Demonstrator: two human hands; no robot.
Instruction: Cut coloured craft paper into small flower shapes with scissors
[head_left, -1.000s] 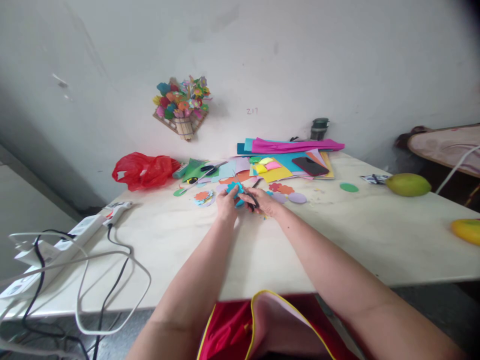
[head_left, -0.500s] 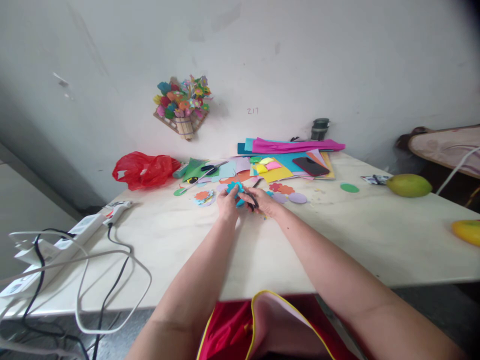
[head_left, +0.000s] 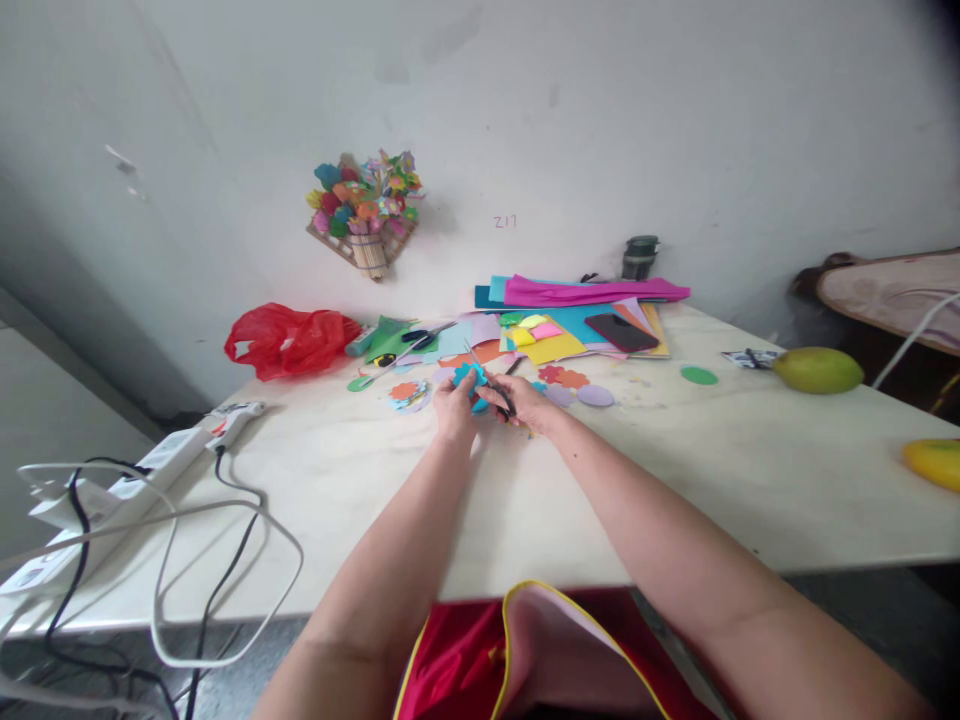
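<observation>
Pinched in my left hand (head_left: 454, 405) is a blue paper flower (head_left: 469, 375) with a scalloped edge. My right hand (head_left: 525, 402) grips black-handled scissors (head_left: 501, 392), whose blades point up and left beside the flower. Both hands are close together above the middle of the table. A pile of cut paper flowers (head_left: 409, 396), an orange one on top, lies left of my left hand. Just beyond my right hand are an orange paper flower (head_left: 574, 380), a red one (head_left: 550, 374) and a lilac paper oval (head_left: 596, 396). Small paper scraps lie under the hands.
Coloured paper sheets (head_left: 559, 350), a phone (head_left: 621, 332) and a second pair of scissors (head_left: 420, 338) lie at the back. A red plastic bag (head_left: 289, 338) is back left. Power strips (head_left: 112, 510) with loose cables occupy the left; a green mango (head_left: 819, 371) sits right.
The scissors' blades have shifted slightly at the flower's edge. Hands, flower and everything else stay nearly where they were.
</observation>
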